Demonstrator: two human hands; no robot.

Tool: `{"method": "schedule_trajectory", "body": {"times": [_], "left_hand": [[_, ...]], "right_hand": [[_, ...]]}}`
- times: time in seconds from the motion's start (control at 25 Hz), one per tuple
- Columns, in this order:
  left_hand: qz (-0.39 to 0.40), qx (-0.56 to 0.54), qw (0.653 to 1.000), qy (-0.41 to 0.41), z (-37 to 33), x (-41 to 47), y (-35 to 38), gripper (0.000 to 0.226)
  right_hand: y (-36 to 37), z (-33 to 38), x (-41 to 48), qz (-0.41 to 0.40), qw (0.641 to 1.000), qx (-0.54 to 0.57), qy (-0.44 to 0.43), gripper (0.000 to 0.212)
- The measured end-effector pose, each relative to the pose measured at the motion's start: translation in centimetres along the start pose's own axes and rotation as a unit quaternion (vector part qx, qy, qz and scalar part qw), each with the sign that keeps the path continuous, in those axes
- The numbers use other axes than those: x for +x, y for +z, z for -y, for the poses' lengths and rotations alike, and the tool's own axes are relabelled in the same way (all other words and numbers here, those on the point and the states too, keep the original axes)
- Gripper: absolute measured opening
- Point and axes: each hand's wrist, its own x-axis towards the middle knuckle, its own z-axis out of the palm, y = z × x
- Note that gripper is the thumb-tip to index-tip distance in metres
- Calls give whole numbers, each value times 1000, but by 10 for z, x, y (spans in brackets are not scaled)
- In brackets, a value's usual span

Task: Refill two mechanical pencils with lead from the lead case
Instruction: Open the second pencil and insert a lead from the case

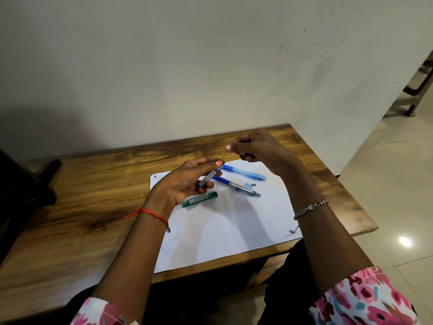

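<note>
The step in hand looks to be drawing one lead out of the case. The left hand (187,181) curls its fingers and thumb round the lead case (209,178), a slim clear tube with a printed label, tilted with its mouth toward the other hand. The right hand (260,151), just above and beyond the left, pinches the lead (223,157) between thumb and forefinger. The lead is a hair-thin dark stick, and its lower end sits at the case's mouth; whether it has cleared the mouth I cannot tell. A small blue piece (248,156), perhaps the cap, is tucked under the right hand's lower fingers.

Under the right hand, on the sheet of paper (234,231), lies the light blue pencil (243,172). The dark blue pencil (236,186), with a metal barrel, lies just past the left fingertips, small loose parts (249,184) beside it. A green case (200,199) lies below the left palm.

Next, I judge, the lead must go into a pencil's open back end. That calls for setting the case down to free the left hand, a light pinch, and a straight feed, since so thin a stick will snap if bent
</note>
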Motion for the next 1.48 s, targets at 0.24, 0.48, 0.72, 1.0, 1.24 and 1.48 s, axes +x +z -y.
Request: {"method": "schedule_trajectory", "body": {"times": [0.24, 0.48, 0.72, 1.0, 1.24, 1.48], "left_hand": [[10, -58, 998, 34, -1, 2, -3, 16], [32, -102, 992, 70, -1, 6, -5, 20], [18, -92, 993, 68, 1, 5, -3, 18], [-9, -81, 995, 58, 0, 5, -2, 28], [-18, -87, 995, 51, -2, 3, -2, 16], [-41, -80, 995, 46, -2, 4, -1, 15]], "right_hand": [[-10, -4, 6, -115, 989, 94, -10, 18], [-4, -1, 4, -76, 996, 49, -5, 25], [0, -1, 3, -54, 998, 44, -11, 26], [-7, -9, 12, -71, 968, 227, 79, 28], [-12, -13, 13, -48, 951, 303, 38, 21], [-7, -11, 11, -19, 978, 206, -32, 10]]}}
